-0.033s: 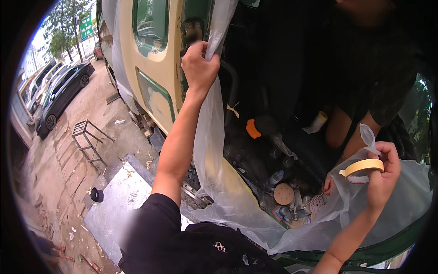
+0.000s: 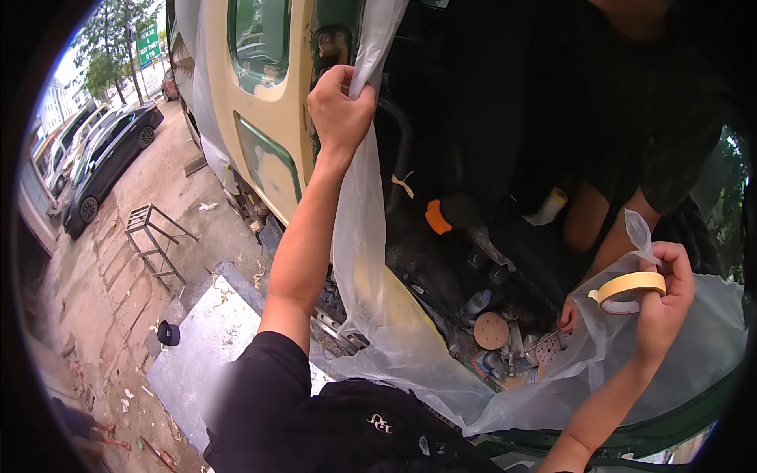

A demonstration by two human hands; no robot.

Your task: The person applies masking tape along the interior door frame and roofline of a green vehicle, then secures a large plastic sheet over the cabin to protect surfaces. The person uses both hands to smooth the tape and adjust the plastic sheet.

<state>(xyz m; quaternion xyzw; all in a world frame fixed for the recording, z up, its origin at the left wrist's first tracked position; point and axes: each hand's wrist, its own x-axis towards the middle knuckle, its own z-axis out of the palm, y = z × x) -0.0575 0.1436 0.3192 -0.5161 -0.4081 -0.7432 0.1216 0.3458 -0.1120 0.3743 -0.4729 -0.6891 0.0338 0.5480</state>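
My left hand (image 2: 343, 114) pinches the edge of a translucent plastic sheet (image 2: 359, 205) beside the vehicle's door pillar. From there the sheet hangs down along the door opening and runs across to the right. My right hand (image 2: 666, 307) is closed, with a roll of yellow masking tape (image 2: 633, 288) hooked over its fingers. A gathered, upright corner of the sheet rises at those fingertips; whether they grip it is partly hidden. The vehicle body (image 2: 296, 110) is cream and green, with patchy paint around the panel.
Inside the dark cabin a co-worker's hand (image 2: 568, 315) is near a round sanding disc (image 2: 491, 331), a plastic bottle (image 2: 475, 305) and clutter. Another tape roll (image 2: 550, 206) lies farther in. Outside are a metal stool frame (image 2: 158, 240), a pale board (image 2: 197, 355) and a parked dark car (image 2: 110, 165).
My left hand has shifted slightly up and left, with the sheet's edge still in its fingers. My right hand and the tape roll are almost unmoved.
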